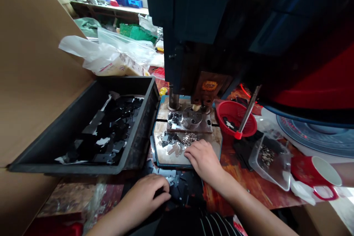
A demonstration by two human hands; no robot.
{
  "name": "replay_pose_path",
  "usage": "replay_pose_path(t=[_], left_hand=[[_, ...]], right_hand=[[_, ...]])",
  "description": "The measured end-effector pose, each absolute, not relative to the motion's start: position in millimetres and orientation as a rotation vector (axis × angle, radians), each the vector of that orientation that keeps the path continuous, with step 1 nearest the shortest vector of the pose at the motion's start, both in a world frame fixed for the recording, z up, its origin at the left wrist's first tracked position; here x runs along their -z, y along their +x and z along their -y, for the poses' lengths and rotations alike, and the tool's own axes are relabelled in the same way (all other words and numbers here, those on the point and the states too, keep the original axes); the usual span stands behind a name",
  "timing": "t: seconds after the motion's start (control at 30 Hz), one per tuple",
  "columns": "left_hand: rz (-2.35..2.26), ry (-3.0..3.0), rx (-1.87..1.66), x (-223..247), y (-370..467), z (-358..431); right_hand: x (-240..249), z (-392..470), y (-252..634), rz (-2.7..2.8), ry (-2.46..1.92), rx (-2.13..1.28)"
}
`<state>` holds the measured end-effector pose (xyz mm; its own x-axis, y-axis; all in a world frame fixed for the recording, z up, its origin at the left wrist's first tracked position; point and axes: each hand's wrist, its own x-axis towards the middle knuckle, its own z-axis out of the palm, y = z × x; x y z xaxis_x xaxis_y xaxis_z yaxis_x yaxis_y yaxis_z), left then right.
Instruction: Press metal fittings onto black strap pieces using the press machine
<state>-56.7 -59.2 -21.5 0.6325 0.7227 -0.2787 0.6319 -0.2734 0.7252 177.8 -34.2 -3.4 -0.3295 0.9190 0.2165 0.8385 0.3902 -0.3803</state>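
Note:
My right hand [204,158] rests over the front of the press bed [199,158], its fingers bent together and the tips beside a pile of small shiny metal fittings [190,138]. Whether something is pinched under those fingertips is hidden. Flat grey metal pieces [174,149] lie left of the fingertips. My left hand [151,191] hovers at or touches loose dark flat pieces [179,188] in front of the bed; its fingers are loosely curled, with a gap to the thumb and nothing visible between. Behind the fittings, a clear round disc [191,118] sits on the metal die plate [206,125].
The blue press head [190,11] overhangs the bed. A black bin [135,132] of dark flat pieces stands left. On the right are a red basket [251,125], a clear container [283,169] of small metal parts and a red mug [306,169]. Cardboard [35,62] rises far left.

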Motion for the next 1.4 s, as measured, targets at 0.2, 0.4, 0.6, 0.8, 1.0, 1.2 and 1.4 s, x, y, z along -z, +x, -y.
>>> replay_pose_path(t=[0.2, 0.4, 0.6, 0.8, 1.0, 1.2, 1.4], left_hand=[[-1.228, 1.501, -0.536, -1.1, -44.3, 42.7], [-1.24, 0.909, -0.904, -12.0, -12.7, 25.1], [-1.161, 0.695, -0.997, -14.1, -7.1, 17.1], [-1.146, 0.564, -1.024, -18.5, -3.1, 14.1], [-1.128, 0.503, -1.008, -22.1, 2.6, 12.6], [-1.103, 0.444, -1.007, -22.8, 6.8, 13.7], [-1.077, 0.447, -1.016, -15.4, 17.2, 20.7]], right_hand=[[-16.3, -16.4, 193.0, 1.838, -1.468, -0.236], [-15.5, -70.9, 197.4, 1.75, -1.557, -0.27], [-10.3, -77.0, 199.7, 1.691, -1.53, -0.423], [-14.5, -51.0, 202.7, 1.524, -1.477, -0.493], [-13.9, 7.1, 193.6, 1.454, -1.381, -1.079], [-1.8, 29.5, 181.5, 1.28, -1.264, -1.254], [1.3, 36.1, 168.2, 1.461, -1.303, -0.895]])
